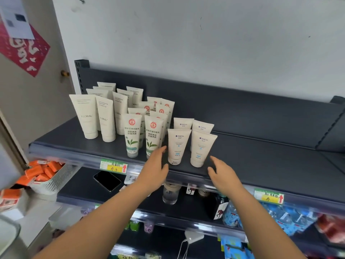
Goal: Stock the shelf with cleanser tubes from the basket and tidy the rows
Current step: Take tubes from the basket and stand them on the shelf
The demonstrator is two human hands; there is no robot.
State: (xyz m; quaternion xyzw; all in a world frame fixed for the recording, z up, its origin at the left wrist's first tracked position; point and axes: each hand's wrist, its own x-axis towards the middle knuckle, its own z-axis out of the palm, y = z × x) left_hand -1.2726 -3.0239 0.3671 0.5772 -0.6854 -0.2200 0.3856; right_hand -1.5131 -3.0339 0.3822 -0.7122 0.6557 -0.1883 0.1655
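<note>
On the dark shelf (261, 157) stand three groups of cream cleanser tubes, cap down. Floral tubes (85, 116) fill the left. Beside them are green-leaf tubes with a red seal (132, 135). To the right come the blue-print tubes (178, 144) in two short rows, the front right one (201, 148) leaning slightly. My left hand (155, 165) hovers open just left of the front blue-print tube, fingers near it. At the shelf's front edge my right hand (222, 172) is open, just right of the front right tube. Neither holds anything.
The shelf's right half is bare. Yellow-green price tags (113, 166) hang on its front rail. Below lie a black phone (107, 180), a clear glass (169, 193), bottles and blue packs. A white basket of orange boxes (44, 174) sits at the left.
</note>
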